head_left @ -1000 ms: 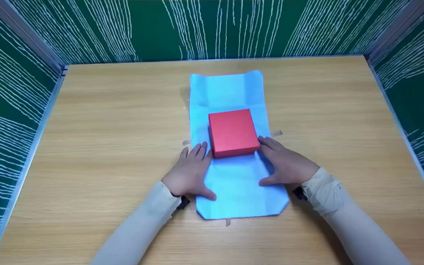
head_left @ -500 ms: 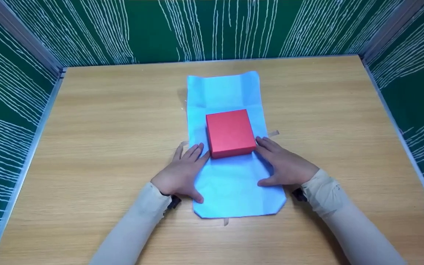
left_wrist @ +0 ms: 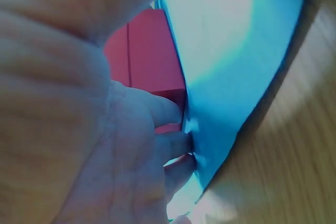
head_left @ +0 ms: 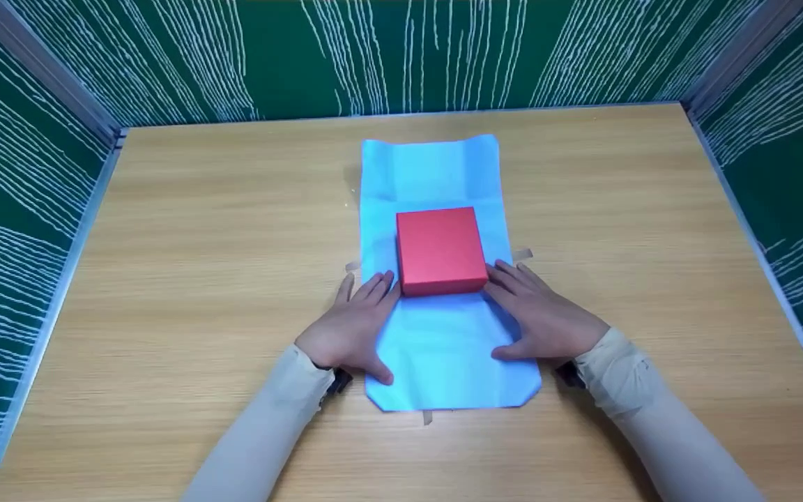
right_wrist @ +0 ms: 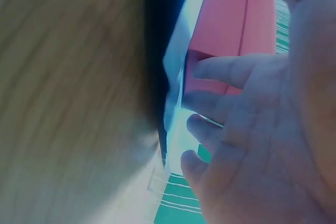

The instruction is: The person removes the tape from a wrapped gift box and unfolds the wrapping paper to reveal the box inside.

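A square red box (head_left: 441, 249) lies on a long sheet of light blue paper (head_left: 454, 369). My left hand (head_left: 350, 331) rests at the paper's left side, fingers spread, its index fingertip beside the box's near left corner. On the other side, my right hand (head_left: 544, 317) lies on the paper's right edge, with its index finger by the near right corner. Both thumbs point inward over the near part of the sheet. In the left wrist view the fingertips reach the paper beside the red box (left_wrist: 152, 51). Extended fingers also stand beside the red box (right_wrist: 226, 19) in the right wrist view.
Small strips of clear tape (head_left: 523, 254) stick out from the sheet's right, left and near edges. The wooden table (head_left: 199, 279) surrounds the paper. Green panels with white lines (head_left: 283, 63) stand along the far, left and right sides.
The paper's far end and the box have shifted slightly right over the last half second, and the box sits a little straighter. Both hands moved slightly right with them. Earlier, the left hand slid outward.
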A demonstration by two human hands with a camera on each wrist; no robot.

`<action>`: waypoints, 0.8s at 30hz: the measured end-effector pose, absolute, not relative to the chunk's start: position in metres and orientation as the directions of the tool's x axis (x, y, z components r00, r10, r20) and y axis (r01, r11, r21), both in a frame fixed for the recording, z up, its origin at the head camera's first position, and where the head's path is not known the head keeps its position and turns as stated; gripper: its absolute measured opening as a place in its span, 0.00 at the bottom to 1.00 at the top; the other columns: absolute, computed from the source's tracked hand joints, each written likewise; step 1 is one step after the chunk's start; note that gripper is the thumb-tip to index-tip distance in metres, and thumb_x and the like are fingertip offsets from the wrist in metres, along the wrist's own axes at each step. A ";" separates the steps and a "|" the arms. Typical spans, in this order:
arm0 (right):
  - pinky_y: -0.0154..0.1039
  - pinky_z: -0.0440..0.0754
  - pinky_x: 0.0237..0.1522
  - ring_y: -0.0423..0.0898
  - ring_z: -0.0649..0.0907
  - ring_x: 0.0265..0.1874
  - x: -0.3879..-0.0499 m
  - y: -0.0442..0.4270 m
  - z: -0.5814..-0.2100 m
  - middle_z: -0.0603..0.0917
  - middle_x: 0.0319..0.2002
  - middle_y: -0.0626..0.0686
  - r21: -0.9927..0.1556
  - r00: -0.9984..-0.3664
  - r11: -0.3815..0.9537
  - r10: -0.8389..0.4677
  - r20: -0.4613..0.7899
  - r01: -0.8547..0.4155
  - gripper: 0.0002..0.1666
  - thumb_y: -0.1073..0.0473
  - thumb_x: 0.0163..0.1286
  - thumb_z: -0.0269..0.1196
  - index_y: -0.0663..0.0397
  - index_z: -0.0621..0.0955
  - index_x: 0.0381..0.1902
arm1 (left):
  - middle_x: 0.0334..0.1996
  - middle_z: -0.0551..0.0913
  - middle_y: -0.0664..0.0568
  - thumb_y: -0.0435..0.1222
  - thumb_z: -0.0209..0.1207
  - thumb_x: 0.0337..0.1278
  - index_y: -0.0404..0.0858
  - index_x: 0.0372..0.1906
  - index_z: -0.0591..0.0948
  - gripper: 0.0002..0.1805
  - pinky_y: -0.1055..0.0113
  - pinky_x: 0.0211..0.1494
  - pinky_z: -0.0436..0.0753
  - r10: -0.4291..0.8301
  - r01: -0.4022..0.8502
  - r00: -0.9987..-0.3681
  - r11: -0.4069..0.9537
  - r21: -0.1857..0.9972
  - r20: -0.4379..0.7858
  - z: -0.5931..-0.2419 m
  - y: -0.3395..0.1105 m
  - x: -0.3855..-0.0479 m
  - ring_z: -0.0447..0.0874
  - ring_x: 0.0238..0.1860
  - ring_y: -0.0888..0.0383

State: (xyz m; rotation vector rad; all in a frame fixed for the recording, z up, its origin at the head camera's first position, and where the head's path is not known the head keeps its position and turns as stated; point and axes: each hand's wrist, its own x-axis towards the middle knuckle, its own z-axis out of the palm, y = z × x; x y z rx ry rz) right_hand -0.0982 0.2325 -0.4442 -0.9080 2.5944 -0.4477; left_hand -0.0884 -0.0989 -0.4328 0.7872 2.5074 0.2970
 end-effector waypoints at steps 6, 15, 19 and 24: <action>0.58 0.48 0.80 0.60 0.50 0.82 -0.095 0.231 -0.444 0.57 0.81 0.64 -0.403 -0.736 0.753 -0.635 -0.235 -0.520 0.63 0.37 0.58 0.75 0.64 0.61 0.79 | 0.84 0.36 0.45 0.63 0.80 0.32 0.38 0.84 0.43 0.79 0.38 0.80 0.31 0.566 0.469 -0.718 0.823 0.320 -0.404 -0.434 -0.096 -0.088 0.30 0.84 0.50; 0.58 0.56 0.78 0.59 0.54 0.81 -0.093 0.231 -0.445 0.58 0.81 0.61 -0.399 -0.736 0.758 -0.631 -0.245 -0.517 0.59 0.37 0.61 0.74 0.60 0.64 0.79 | 0.84 0.33 0.44 0.68 0.73 0.41 0.37 0.84 0.43 0.75 0.38 0.79 0.29 0.555 0.408 -0.719 0.825 0.391 -0.419 -0.434 -0.096 -0.084 0.27 0.83 0.49; 0.58 0.58 0.77 0.61 0.58 0.79 -0.096 0.233 -0.447 0.60 0.79 0.62 -0.413 -0.734 0.747 -0.639 -0.230 -0.521 0.59 0.38 0.59 0.75 0.62 0.64 0.78 | 0.84 0.33 0.43 0.65 0.74 0.43 0.37 0.84 0.43 0.74 0.38 0.79 0.29 0.546 0.409 -0.727 0.831 0.376 -0.416 -0.435 -0.093 -0.084 0.27 0.83 0.48; 0.60 0.48 0.79 0.59 0.61 0.78 -0.099 0.235 -0.449 0.64 0.77 0.60 -0.384 -0.735 0.743 -0.647 -0.203 -0.548 0.60 0.34 0.58 0.75 0.61 0.66 0.77 | 0.84 0.34 0.42 0.65 0.75 0.41 0.37 0.84 0.43 0.75 0.36 0.79 0.30 0.528 0.405 -0.738 0.845 0.350 -0.421 -0.433 -0.089 -0.085 0.27 0.84 0.47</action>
